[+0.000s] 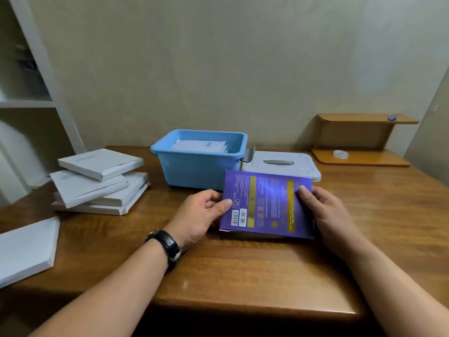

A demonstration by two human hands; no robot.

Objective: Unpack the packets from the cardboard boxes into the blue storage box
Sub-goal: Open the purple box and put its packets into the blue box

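The purple cardboard box (264,203) is pinched at its side edges by the left grip (201,215) and right grip (328,215), just in front of the blue storage box (194,169); an end flap is best opened with one edge held.

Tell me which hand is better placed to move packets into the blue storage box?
Probably the left hand: it sits directly in front of the blue plastic storage box, while the right hand holds the flat purple cardboard box farther from it.
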